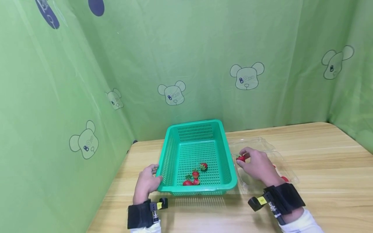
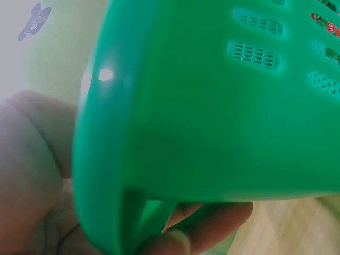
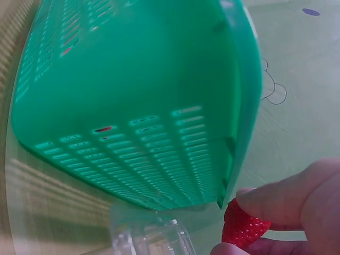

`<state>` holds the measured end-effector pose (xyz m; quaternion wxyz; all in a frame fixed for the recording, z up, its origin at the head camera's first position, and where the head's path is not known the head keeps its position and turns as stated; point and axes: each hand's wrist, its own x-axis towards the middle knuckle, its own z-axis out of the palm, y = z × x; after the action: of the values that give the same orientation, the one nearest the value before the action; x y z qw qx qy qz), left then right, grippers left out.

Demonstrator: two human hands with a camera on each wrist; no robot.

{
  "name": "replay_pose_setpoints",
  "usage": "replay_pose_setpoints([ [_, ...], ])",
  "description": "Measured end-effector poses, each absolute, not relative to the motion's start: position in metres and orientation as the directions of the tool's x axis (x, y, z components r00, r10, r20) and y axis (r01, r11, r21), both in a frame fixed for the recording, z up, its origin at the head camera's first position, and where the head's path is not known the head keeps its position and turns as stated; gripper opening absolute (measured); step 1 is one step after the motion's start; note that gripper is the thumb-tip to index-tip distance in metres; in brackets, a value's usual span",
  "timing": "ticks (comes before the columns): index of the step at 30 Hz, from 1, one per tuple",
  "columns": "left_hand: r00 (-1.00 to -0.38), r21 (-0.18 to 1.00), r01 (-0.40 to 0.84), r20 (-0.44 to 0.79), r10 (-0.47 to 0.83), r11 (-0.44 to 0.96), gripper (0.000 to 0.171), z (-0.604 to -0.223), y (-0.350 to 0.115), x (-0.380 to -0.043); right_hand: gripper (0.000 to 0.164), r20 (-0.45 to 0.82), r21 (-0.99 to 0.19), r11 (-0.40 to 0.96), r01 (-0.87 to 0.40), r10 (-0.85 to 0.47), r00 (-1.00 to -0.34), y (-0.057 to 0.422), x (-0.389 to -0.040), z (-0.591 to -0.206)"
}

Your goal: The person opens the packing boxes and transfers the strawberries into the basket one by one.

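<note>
A green plastic basket (image 1: 198, 145) with perforated walls stands on the table, and several strawberries (image 1: 196, 174) lie at its near end. My left hand (image 1: 147, 181) grips the basket's left rim near the front corner; in the left wrist view its fingers (image 2: 223, 226) curl under the rim. Between the thumb and fingers of my right hand (image 1: 257, 165) a red strawberry (image 3: 243, 226) is pinched, just right of the basket's right rim. Below that hand lies a clear plastic clamshell box (image 1: 281, 161), lid open, with red strawberries (image 1: 284, 179) partly hidden by the hand and wrist.
The wooden table (image 1: 320, 155) carries the basket and box. A green curtain (image 1: 204, 58) with bear drawings hangs behind the table and along both sides. The box's clear lid (image 1: 250, 142) lies spread toward the back, beside the basket.
</note>
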<state>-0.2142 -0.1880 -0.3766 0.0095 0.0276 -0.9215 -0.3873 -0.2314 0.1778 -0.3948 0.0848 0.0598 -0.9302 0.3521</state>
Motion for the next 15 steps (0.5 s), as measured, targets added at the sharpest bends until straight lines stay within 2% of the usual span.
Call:
replay_pose_setpoints([
  [15, -0.998, 0.719, -0.042, -0.003, -0.056, 0.693, 0.049, -0.3763, -0.1883, -0.2149, 0.031, 0.208, -0.665, 0.725, -0.178, -0.049, -0.977, 0.1739, -0.2255, -0.3856],
])
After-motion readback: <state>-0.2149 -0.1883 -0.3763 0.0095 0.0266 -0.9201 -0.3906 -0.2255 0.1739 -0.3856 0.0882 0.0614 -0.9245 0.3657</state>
